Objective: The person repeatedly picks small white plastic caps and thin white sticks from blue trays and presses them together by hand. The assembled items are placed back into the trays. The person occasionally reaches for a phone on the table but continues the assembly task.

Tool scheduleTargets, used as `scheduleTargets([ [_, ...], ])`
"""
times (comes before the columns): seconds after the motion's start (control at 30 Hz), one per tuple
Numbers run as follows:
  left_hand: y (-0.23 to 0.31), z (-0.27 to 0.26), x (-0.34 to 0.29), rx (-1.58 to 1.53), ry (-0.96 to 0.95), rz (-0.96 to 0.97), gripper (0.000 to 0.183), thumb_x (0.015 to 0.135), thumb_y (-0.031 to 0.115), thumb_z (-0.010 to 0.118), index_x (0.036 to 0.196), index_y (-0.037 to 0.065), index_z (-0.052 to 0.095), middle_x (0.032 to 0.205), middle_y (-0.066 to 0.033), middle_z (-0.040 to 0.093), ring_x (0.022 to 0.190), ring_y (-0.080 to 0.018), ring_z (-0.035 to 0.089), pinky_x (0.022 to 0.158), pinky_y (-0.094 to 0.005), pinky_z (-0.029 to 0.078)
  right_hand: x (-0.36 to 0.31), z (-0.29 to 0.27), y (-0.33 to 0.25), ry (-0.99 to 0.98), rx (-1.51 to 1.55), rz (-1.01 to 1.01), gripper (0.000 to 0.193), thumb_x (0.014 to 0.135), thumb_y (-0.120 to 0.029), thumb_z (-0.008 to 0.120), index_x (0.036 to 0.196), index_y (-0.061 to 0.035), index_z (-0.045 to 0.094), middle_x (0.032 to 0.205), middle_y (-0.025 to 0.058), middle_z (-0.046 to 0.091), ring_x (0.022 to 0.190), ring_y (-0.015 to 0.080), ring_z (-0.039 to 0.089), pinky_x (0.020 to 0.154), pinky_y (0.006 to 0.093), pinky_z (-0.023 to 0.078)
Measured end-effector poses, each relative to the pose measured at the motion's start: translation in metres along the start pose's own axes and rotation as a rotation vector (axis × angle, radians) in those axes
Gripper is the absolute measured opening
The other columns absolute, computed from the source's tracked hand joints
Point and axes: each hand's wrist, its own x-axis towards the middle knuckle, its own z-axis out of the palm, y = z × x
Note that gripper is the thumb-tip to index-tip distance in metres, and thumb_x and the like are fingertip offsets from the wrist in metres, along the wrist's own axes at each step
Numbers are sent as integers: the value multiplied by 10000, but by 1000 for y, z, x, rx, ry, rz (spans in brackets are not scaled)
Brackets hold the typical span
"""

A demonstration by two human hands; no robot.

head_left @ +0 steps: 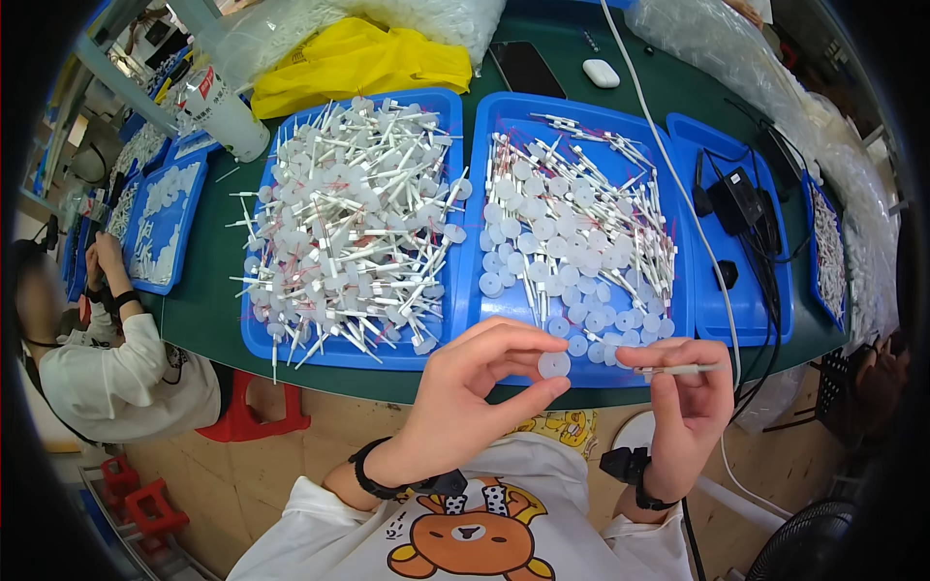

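Left hand [475, 380] pinches 1 translucent disc [554, 364] by its rim over the near edge of the blue tray [572, 105]; right hand [696, 392] pinches a slim white stick [696, 368] by the near right corner. Imo, pinch that rim lightly so your fingers don't cover the disc's middle.

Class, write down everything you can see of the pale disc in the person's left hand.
The disc is small, round, flat and translucent white, apparently plastic, with a small hole or mark at its centre. One face is turned toward the camera. It is held at its edge by the fingers of the left hand. In the picture it overlaps the near edge of the blue tray beyond it.
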Motion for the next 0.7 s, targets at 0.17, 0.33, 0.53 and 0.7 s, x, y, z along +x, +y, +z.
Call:
scheduleTargets([
  [0.17, -5, 3, -1, -96, -23, 14, 346, 855, -93, 719, 1188, -32, 647, 1199, -102, 547, 1077, -175, 636, 980, -312, 555, -5, 8, 11, 7, 114, -162, 228, 965, 27, 580, 1111, 1, 407, 1071, 326, 680, 1017, 348, 697, 919, 450, 552],
  [0.33, -5, 5, -4, -186, -46, -7, 354, 857, -97, 717, 1197, -49, 632, 1222, -107, 560, 1075, -172, 638, 976, -310, 546, -9, 10, 18, -93, 41, -311, 270, 955, 60, 567, 1126, 11, 365, 1091, 363, 657, 1040, 425, 686, 922, 508, 555],
  [0.53, -6, 6, -6, -286, -26, -47, 428, 850, -96, 732, 1238, -38, 561, 1201, -120, 613, 1083, -164, 643, 967, -314, 539, -9, 5, 25, -275, -72, -396, 283, 942, 131, 517, 1153, -5, 385, 1150, 362, 638, 1085, 458, 662, 928, 530, 546],
  [0.7, -7, 7, -6, -332, -4, -44, 394, 843, -89, 746, 1173, -19, 542, 1169, -120, 633, 1095, -165, 645, 970, -317, 535, -12, 5, 27, -290, -25, -388, 288, 946, 130, 513, 1167, -12, 394, 1161, 356, 639, 1080, 454, 664, 920, 523, 545],
])
